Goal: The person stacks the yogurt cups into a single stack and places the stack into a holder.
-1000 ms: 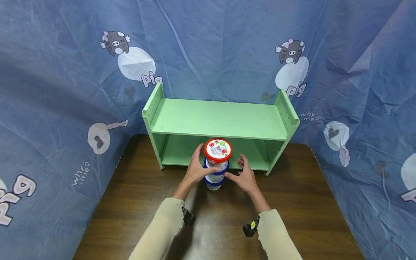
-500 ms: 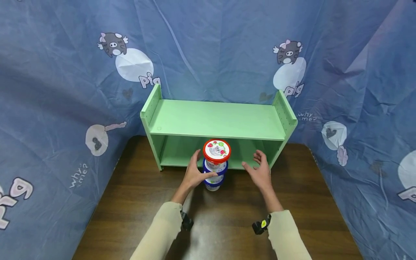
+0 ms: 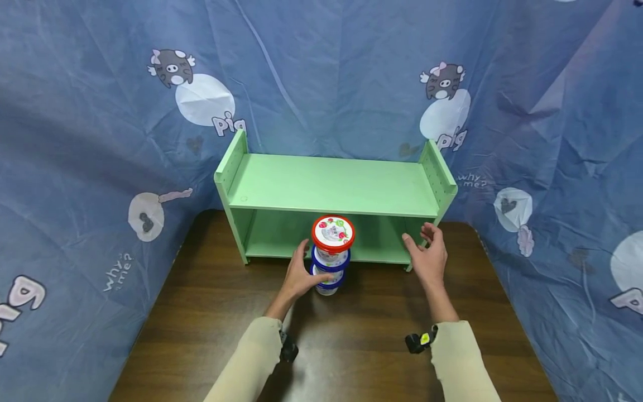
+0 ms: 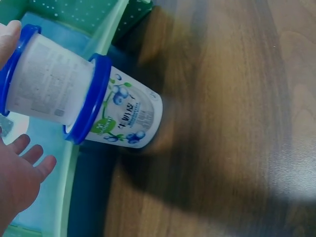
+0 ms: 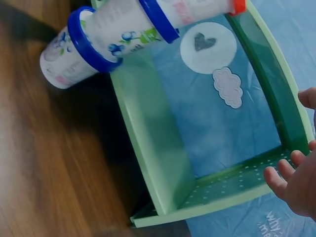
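Dark brown wooden table (image 3: 211,312), pale green two-tier wooden shelf (image 3: 334,187) at its far edge, crumpled blue cartoon-pig cloth backdrop (image 3: 100,111) — draped behind and along both sides — even, soft light

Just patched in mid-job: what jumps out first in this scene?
A tall stack of yogurt cups, blue-rimmed with a red lid on top, stands on the brown table just in front of the green shelf. The left hand holds the stack low down, while the right hand hangs open near the shelf's right end, touching nothing. Blue cartoon-pig cloth hangs all around.
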{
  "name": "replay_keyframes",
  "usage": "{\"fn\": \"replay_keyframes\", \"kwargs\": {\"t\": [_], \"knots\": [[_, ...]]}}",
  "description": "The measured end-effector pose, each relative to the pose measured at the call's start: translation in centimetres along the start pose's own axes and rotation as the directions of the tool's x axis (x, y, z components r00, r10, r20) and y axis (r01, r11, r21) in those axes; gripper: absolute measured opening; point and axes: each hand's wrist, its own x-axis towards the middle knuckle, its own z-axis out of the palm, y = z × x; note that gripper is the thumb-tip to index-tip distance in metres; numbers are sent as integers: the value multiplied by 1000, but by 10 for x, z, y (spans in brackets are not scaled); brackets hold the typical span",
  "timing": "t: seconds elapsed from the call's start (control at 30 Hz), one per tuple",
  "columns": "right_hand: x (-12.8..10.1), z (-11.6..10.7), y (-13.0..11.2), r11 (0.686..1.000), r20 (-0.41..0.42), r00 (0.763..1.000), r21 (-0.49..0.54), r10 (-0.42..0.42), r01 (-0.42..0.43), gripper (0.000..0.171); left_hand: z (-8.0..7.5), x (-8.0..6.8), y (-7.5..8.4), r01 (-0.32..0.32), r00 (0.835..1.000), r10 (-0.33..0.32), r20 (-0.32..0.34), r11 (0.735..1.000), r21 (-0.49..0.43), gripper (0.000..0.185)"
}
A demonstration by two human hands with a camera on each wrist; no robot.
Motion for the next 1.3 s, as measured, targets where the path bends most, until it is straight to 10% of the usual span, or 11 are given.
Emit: {"fn": "replay_keyframes", "kwargs": {"t": [0.6,1.3], "knots": [[27,-25,-10,997,-197,980,-72,-1,-13,54,13,-3,-21,-1,1000,1,-27,1000,-9,118],[48,-25,-19,993,-139,990,-111,24,-40,58,32,-8,-36,23,999,-26,-48,998,-58,119]]}}
